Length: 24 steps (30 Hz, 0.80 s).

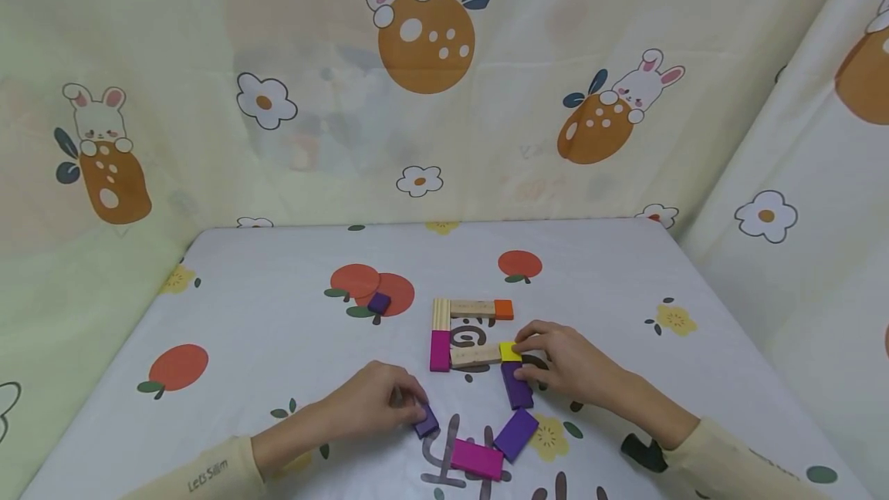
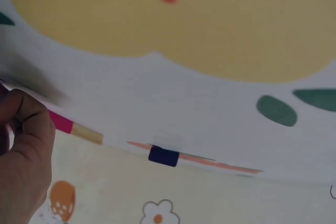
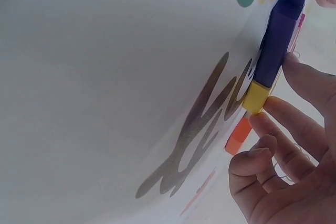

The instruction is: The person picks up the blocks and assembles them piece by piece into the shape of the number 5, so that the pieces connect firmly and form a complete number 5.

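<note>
In the head view my left hand [image 1: 375, 405] pinches a small purple block [image 1: 427, 423] at the tabletop, thumb and fingers at its upper end. The left wrist view shows that hand [image 2: 26, 150] at the left edge, its block hardly visible. My right hand [image 1: 572, 361] touches the yellow block [image 1: 510, 352] with its fingertips, while its thumb rests against the long purple block [image 1: 517, 386] beside it. The right wrist view shows these fingertips on the yellow block [image 3: 255, 97]. Another purple block [image 1: 516, 435] and a magenta block [image 1: 478, 460] continue the curved row.
Behind the yellow block, plain wooden blocks [image 1: 472, 309], an orange block [image 1: 503, 309] and a magenta block [image 1: 440, 351] form the rest of the outline. A lone dark purple block [image 1: 379, 303] lies farther back. Patterned cloth [image 1: 444, 137] hangs behind the table.
</note>
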Available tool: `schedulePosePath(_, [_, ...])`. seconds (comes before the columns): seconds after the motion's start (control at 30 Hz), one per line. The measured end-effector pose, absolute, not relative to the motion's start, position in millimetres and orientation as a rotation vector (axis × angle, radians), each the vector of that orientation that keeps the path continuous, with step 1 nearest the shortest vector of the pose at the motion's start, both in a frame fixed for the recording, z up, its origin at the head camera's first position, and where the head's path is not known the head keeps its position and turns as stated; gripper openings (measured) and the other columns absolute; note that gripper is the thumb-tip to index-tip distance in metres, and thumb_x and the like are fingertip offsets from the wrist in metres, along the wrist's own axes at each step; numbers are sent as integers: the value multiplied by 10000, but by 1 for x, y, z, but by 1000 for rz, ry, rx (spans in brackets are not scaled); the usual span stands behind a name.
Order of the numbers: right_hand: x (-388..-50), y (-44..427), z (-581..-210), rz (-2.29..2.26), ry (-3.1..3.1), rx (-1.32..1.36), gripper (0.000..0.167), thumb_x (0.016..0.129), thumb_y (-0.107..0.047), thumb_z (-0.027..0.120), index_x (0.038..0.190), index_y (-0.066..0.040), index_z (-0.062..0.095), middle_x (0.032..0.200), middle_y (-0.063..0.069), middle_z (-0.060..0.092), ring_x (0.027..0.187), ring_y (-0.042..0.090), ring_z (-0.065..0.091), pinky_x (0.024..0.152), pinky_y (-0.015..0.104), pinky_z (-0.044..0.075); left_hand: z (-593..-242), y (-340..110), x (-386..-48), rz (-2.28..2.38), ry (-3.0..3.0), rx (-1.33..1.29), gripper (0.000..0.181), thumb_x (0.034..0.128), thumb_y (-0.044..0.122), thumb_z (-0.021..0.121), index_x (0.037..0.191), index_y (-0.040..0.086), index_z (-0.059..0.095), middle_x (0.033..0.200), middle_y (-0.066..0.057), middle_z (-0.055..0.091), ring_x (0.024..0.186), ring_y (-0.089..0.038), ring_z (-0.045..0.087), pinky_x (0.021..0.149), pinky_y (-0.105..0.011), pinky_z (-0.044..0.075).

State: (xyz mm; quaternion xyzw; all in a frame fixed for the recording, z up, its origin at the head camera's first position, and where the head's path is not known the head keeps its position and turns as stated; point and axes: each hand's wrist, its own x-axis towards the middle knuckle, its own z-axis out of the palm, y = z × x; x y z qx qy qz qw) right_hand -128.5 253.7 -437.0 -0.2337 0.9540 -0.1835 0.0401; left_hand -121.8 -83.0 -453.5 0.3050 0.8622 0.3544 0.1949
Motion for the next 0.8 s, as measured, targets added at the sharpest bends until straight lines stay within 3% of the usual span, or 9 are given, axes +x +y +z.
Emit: schedulePosePath(0.8, [-129,255,-438,-557,2929,-731,340,890,-314,863,1157,-108,820,1214,3,731,1154,243,700,1014,471,582,-452,-72,-110,946,2348,866,142,935,236,814,1059,170,835,718,150,650,684,21,502,660,-169,427])
